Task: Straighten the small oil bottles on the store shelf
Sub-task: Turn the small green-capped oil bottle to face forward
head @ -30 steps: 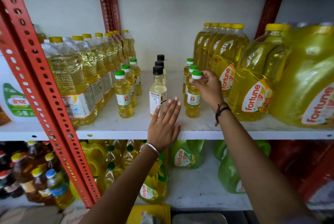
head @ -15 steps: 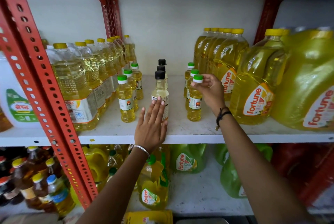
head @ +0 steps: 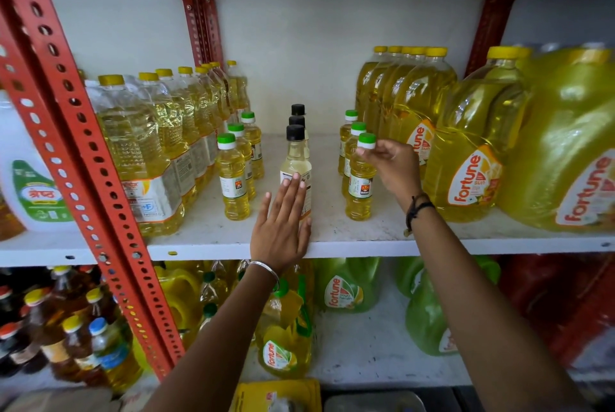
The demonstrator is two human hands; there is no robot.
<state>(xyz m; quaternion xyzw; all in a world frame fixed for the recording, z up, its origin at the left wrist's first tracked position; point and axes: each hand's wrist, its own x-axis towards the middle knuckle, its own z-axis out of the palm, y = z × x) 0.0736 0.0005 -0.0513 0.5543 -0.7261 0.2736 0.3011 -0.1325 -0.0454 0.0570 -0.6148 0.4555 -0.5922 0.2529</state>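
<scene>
Three upright rows of small oil bottles: green-capped bottle (head: 361, 178) pinched at cap, black-capped bottle (head: 295, 167) behind flat fingers, green-capped row (head: 233, 178) left of them.

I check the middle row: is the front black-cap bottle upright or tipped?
Upright. The front black-cap bottle stands on its base on the shelf, cap straight above; the left hand lies flat against its front.

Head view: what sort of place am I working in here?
Most likely a grocery store aisle: a white shelf on red slotted uprights, stocked with rows of identical small green-capped oil bottles and big Fortune oil jugs.
</scene>
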